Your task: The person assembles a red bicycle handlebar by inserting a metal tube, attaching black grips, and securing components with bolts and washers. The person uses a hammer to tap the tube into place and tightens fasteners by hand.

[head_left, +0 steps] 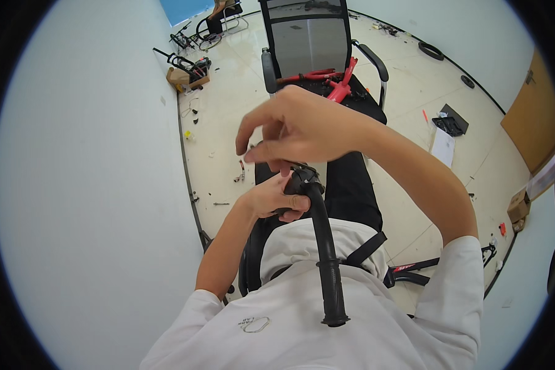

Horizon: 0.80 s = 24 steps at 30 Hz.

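Note:
A black bicycle handlebar (322, 228) runs across my lap toward my chest, its ribbed rubber grip (333, 296) lying over my white shirt. My left hand (271, 197) is closed round the far part of the bar, beside a dark fitting (303, 179), with its thumb pressed on top. Just above and beyond it hovers my right hand (305, 126), its fingers bent and the thumb and index tips nearly meeting in a pinch. What lies between those tips is too small to make out. My right hand partly covers the far end of the handlebar.
Ahead stands a black mesh office chair (308, 43) with a red bicycle frame (340, 89) on its seat. A black frame part (413, 266) lies at my right. Tyres (430, 51), a cardboard box (179, 77) with parts and small loose pieces (240, 172) are on the floor. A white wall (86, 185) rises close on the left.

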Motion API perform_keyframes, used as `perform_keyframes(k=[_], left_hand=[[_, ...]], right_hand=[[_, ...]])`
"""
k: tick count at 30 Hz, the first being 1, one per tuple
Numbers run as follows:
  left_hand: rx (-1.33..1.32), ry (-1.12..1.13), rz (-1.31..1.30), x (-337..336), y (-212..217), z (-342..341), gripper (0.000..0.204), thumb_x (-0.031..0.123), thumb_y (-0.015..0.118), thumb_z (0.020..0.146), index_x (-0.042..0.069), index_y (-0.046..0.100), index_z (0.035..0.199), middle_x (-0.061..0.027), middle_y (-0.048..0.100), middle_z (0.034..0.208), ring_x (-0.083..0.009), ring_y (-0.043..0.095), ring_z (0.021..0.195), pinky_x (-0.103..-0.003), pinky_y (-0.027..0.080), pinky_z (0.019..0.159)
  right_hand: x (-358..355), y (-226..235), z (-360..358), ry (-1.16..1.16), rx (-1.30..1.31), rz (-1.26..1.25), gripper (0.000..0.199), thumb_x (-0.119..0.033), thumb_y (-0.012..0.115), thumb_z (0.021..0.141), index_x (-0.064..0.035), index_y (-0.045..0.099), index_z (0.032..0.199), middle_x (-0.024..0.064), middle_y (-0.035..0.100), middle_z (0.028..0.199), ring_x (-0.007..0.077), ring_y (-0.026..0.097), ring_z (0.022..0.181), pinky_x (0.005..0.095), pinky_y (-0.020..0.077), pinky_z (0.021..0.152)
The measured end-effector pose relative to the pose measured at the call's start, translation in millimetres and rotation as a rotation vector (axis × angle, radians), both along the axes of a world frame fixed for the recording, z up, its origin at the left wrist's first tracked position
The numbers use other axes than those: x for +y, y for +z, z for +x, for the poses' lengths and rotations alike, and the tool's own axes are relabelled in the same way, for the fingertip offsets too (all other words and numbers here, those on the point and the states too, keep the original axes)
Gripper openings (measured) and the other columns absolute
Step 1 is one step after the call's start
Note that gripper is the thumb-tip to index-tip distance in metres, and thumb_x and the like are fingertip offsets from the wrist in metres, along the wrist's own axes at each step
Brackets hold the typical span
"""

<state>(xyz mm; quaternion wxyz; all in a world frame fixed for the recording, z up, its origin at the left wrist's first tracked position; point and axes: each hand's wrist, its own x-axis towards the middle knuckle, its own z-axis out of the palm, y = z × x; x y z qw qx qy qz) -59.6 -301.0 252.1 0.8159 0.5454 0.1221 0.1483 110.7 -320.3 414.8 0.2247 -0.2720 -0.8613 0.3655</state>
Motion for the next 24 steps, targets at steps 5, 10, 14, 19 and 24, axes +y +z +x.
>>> perform_keyframes(k=[5,10,14,19,24], left_hand=[[-0.062,0.072,-0.052,-13,15,1,0.045,0.028,0.087,0.078,0.0,0.056,0.094,-0.0053,0.051,0.062,-0.0125,0.047,0.047,-0.026,0.032,0.04],[-0.198,0.1,-0.071,-16,5,-3,0.062,0.027,0.087,0.077,-0.005,0.049,0.113,-0.007,0.054,0.069,-0.01,0.046,0.046,-0.025,0.032,0.037],[-0.279,0.015,-0.151,-17,-3,-3,0.073,0.029,0.086,0.078,-0.01,0.044,0.124,-0.0092,0.056,0.076,-0.0088,0.047,0.045,-0.023,0.034,0.037],[-0.447,-0.022,-0.116,-21,3,11,0.067,0.028,0.088,0.076,-0.006,0.049,0.119,-0.0076,0.055,0.073,-0.0111,0.051,0.05,-0.024,0.035,0.038],[-0.563,-0.114,-0.171,-26,11,14,0.087,0.031,0.095,0.064,-0.009,0.045,0.123,-0.0101,0.058,0.082,-0.013,0.058,0.057,-0.024,0.044,0.044]], right_hand=[[44,-22,-11,-0.073,0.138,-0.145,0.02,-0.015,0.066,0.091,0.0038,0.07,0.097,0.0071,0.064,0.06,0.0125,0.06,0.043,0.0227,0.0459,0.043],[67,-54,-6,-0.127,0.166,-0.12,0.021,-0.015,0.066,0.087,0.0052,0.069,0.09,0.0037,0.058,0.058,0.0109,0.056,0.042,0.0237,0.0444,0.043],[62,-73,6,-0.209,0.22,-0.14,0.022,-0.017,0.064,0.088,0.004,0.067,0.088,0.0034,0.059,0.06,0.0091,0.054,0.046,0.0246,0.0429,0.046],[44,-81,13,-0.24,0.316,0.003,0.024,-0.023,0.06,0.094,0.0,0.065,0.099,0.0038,0.063,0.085,0.0095,0.059,0.075,0.0241,0.0476,0.067],[36,-70,30,-0.057,0.308,0.385,0.046,-0.038,0.066,0.085,-0.0027,0.061,0.115,0.0077,0.063,0.112,0.0178,0.06,0.095,0.0333,0.0466,0.087]])
